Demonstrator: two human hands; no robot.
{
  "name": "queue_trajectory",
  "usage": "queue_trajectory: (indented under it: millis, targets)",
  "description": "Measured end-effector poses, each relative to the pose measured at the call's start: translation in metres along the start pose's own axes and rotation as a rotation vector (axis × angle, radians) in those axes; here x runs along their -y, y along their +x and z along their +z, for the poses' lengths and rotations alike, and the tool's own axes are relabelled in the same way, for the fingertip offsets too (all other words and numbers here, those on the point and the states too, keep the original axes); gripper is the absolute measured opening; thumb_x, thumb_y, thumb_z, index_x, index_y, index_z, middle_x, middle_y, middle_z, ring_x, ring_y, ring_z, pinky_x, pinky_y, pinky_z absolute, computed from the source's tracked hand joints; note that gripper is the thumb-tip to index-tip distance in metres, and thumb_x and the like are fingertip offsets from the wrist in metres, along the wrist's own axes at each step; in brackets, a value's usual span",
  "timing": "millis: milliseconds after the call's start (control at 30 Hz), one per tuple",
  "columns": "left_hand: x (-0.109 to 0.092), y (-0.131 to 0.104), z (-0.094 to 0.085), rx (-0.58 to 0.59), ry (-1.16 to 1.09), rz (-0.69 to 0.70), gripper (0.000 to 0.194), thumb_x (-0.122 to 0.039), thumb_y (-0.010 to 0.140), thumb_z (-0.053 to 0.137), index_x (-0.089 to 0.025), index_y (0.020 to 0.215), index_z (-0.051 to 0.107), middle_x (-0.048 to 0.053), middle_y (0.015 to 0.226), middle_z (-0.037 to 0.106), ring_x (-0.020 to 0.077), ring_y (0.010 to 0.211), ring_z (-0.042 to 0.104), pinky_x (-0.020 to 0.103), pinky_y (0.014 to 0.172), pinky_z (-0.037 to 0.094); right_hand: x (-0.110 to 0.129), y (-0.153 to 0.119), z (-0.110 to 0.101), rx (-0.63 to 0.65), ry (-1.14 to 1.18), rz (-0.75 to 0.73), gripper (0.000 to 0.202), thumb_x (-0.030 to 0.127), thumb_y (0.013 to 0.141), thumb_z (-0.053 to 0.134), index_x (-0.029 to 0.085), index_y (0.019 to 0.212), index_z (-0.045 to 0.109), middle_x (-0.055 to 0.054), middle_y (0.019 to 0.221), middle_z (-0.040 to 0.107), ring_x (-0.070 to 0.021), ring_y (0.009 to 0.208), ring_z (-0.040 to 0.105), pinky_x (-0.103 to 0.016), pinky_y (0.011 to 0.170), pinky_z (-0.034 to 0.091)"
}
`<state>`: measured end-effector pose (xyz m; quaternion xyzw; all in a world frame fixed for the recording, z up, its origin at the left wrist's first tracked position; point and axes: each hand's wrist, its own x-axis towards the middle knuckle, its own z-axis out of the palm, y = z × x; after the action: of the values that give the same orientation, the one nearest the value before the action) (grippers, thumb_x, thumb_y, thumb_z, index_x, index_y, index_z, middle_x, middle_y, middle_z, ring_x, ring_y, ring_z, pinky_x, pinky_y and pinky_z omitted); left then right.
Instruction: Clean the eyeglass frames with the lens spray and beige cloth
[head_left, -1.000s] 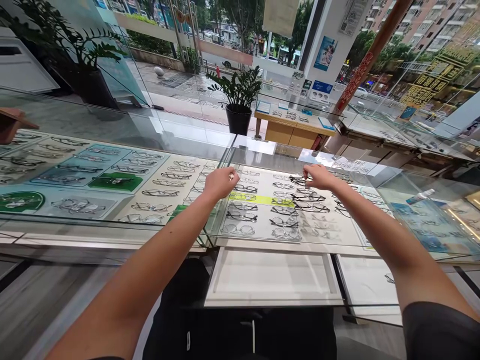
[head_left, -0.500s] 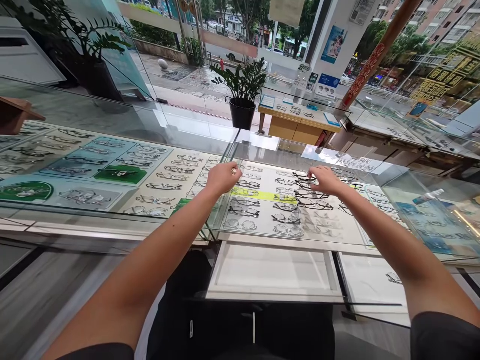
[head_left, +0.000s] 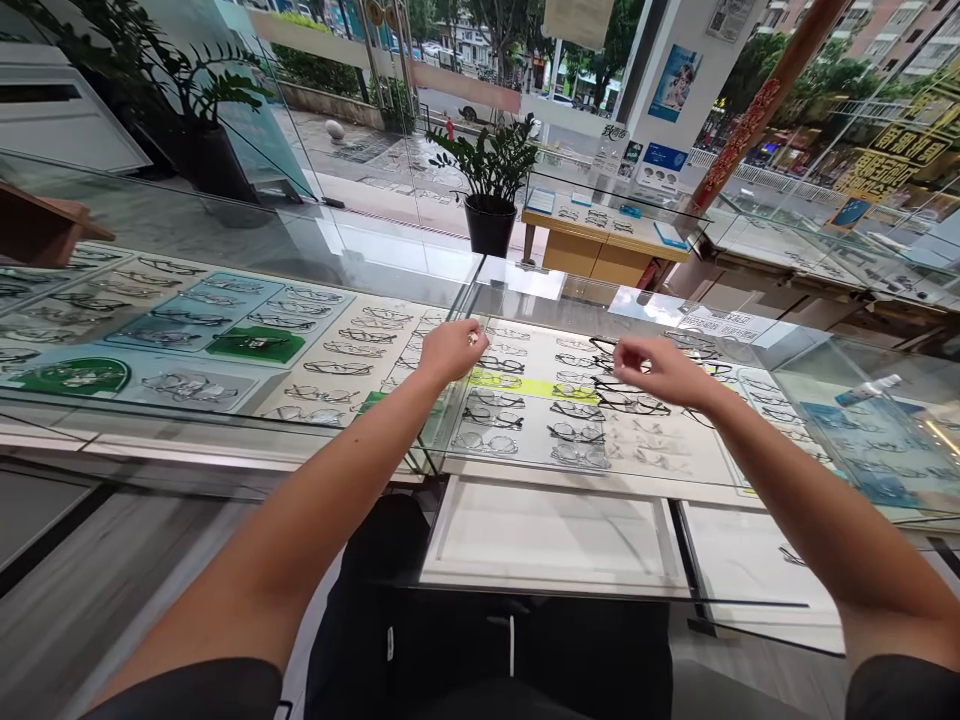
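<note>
right hand [head_left: 660,370] pulled nearer, fingers [head_left: 636,346] more curled

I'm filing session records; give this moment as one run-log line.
left hand: curled, at glass case, grip unclear | right hand: fingers bent, beside dark glasses, contact unclear | potted plant: beyond case

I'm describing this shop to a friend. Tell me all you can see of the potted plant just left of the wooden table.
The potted plant has small dark green leaves on stems that arch up and outward. Its round black pot tapers toward the bottom; its material is unclear. The plant stands upright beyond the far side of the display counter, by the left end of the wooden table. Neither the left hand nor the right hand touches it.
</note>
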<state>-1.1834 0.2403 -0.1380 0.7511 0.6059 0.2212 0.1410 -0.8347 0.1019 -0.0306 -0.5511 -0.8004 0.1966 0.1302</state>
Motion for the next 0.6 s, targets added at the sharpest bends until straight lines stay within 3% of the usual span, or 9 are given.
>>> queue_trajectory:
  millis: [133, 200, 267, 333, 400, 467, 600]
  targets:
    - [0.001, 0.002, 0.002, -0.011, 0.005, -0.003, 0.024, -0.042, 0.096, 0.052, -0.025, 0.093, 0.069, 0.006, 0.069, 0.07, 0.0289, 0.073, 0.067, 0.035, 0.061, 0.032, 0.063, -0.053, 0.043, 0.49, 0.081, -0.14, 0.016, 0.023, 0.096, 0.058, 0.023, 0.08, 0.058, 0.002, 0.074, 0.064, -0.0145, 0.068, 0.053, -0.03, 0.068, 0.037]
    - [0.001, 0.002, 0.003, -0.01, 0.011, -0.009, 0.024, -0.042, 0.095, 0.053, -0.025, 0.094, 0.07, 0.007, 0.071, 0.071, 0.0293, 0.075, 0.067, 0.035, 0.062, 0.032, 0.066, -0.078, 0.077, 0.611, 0.01, -0.092, 0.021, 0.024, 0.099, 0.054, 0.023, 0.079, 0.058, 0.001, 0.072, 0.062, -0.0147, 0.065, 0.048, -0.031, 0.064, 0.032]
    - [0.001, 0.002, 0.003, -0.01, 0.021, -0.015, 0.024, -0.042, 0.094, 0.053, -0.025, 0.094, 0.07, 0.007, 0.072, 0.072, 0.0297, 0.076, 0.067, 0.035, 0.062, 0.032, 0.049, -0.094, 0.112, 0.644, -0.068, -0.047, 0.026, 0.028, 0.105, 0.049, 0.023, 0.083, 0.061, -0.002, 0.077, 0.066, -0.0166, 0.069, 0.053, -0.032, 0.064, 0.031]
    - [-0.001, 0.002, 0.002, -0.004, 0.023, -0.017, 0.024, -0.042, 0.094, 0.053, -0.025, 0.094, 0.07, 0.007, 0.072, 0.072, 0.0297, 0.075, 0.067, 0.035, 0.062, 0.032, 0.016, -0.099, 0.137, 0.598, -0.179, 0.016, 0.023, 0.029, 0.107, 0.051, 0.022, 0.092, 0.066, -0.007, 0.09, 0.074, -0.0201, 0.08, 0.062, -0.032, 0.069, 0.037]
    - [-0.002, 0.001, 0.001, 0.004, 0.017, -0.02, 0.024, -0.042, 0.094, 0.052, -0.025, 0.094, 0.07, 0.006, 0.071, 0.071, 0.0291, 0.073, 0.066, 0.035, 0.062, 0.032, -0.023, -0.093, 0.152, 0.463, -0.304, 0.107, 0.024, 0.031, 0.109, 0.048, 0.022, 0.105, 0.07, -0.01, 0.102, 0.077, -0.0226, 0.09, 0.068, -0.032, 0.076, 0.042]
    - [-0.003, 0.0, 0.0, 0.002, 0.023, -0.024, 0.024, -0.042, 0.094, 0.052, -0.025, 0.093, 0.07, 0.006, 0.069, 0.07, 0.0285, 0.071, 0.065, 0.035, 0.061, 0.031, -0.061, -0.079, 0.157, 0.291, -0.419, 0.26, 0.031, 0.033, 0.112, 0.045, 0.021, 0.101, 0.071, -0.011, 0.1, 0.078, -0.0229, 0.091, 0.07, -0.032, 0.077, 0.045]
    - [-0.005, 0.0, -0.002, 0.003, 0.051, -0.031, 0.025, -0.045, 0.094, 0.052, -0.026, 0.093, 0.069, 0.005, 0.066, 0.068, 0.0282, 0.069, 0.063, 0.035, 0.06, 0.031, -0.114, -0.046, 0.157, 0.094, -0.487, 0.366, 0.034, 0.03, 0.114, 0.041, 0.015, 0.115, 0.072, -0.016, 0.11, 0.078, -0.0242, 0.104, 0.072, -0.034, 0.089, 0.053]
